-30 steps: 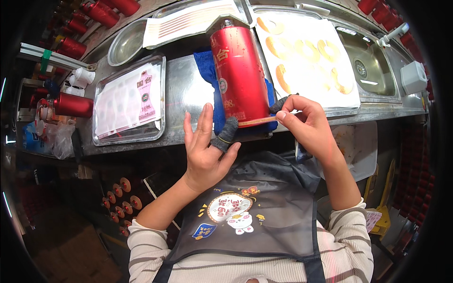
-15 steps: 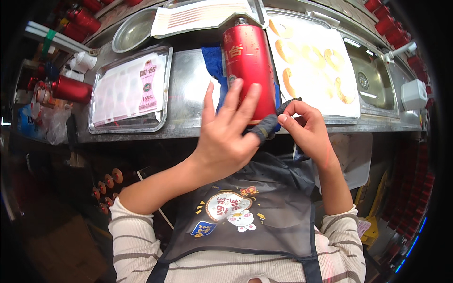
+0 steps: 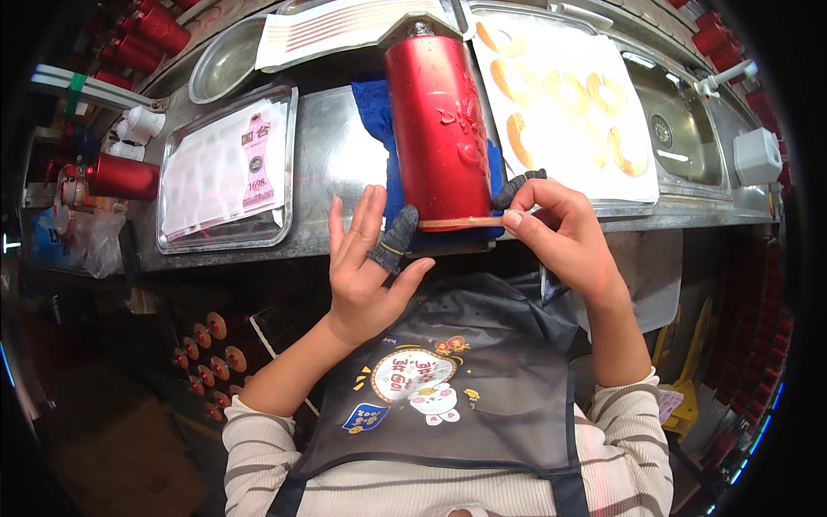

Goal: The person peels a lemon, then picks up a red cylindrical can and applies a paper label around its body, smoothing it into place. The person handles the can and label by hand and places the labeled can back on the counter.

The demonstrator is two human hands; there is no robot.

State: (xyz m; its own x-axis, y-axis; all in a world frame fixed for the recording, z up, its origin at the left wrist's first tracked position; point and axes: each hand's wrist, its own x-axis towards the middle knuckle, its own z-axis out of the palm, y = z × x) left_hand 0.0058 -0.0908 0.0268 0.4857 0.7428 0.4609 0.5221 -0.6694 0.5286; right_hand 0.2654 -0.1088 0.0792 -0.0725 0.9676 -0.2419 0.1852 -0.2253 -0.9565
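A shiny red bottle (image 3: 435, 129) lies with its neck pointing away from me, over a blue cloth (image 3: 375, 112). Water drops dot its surface. A thin gold strip (image 3: 457, 222) runs across the bottle near its base. My right hand (image 3: 560, 228) pinches at the strip's right end between thumb and finger, a dark grey finger cover beside the bottle. My left hand (image 3: 366, 271) is open, fingers stretched, palm off the bottle. Its grey-covered finger touches or nearly touches the base's left side, by the strip's other end.
Left is a metal tray (image 3: 289, 172) of pink-and-white labels; right, a white sheet (image 3: 560, 112) with curved gold labels. Beyond the bottle lies a striped sheet (image 3: 345, 34) near a metal bowl (image 3: 226, 65). A sink (image 3: 689, 138) is far right; another red bottle (image 3: 125, 177) lies far left.
The bottle has turned, so its gold lettering no longer faces up. My left hand has moved off the bottle's body toward me and left. The gold strip now shows across the base.
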